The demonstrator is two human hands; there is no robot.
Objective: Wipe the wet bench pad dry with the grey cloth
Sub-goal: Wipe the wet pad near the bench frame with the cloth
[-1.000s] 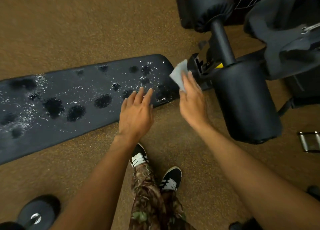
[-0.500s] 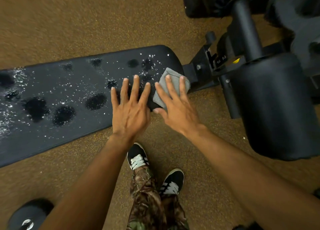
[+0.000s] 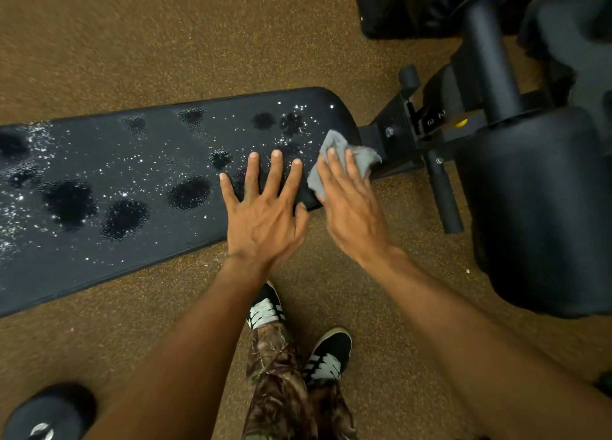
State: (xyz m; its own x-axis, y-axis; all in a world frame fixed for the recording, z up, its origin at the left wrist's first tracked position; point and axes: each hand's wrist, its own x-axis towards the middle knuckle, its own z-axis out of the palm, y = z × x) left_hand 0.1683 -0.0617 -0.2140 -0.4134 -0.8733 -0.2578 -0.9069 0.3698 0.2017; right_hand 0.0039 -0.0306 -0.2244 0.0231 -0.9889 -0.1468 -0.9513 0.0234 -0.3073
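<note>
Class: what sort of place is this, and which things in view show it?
Most likely a gym: a padded black bench pad, a foam leg roller on its frame, and a dumbbell on the floor.

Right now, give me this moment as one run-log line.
left hand: flat on bench pad | right hand: presses grey cloth on pad's end | pad: wet patches, droplets across it
</note>
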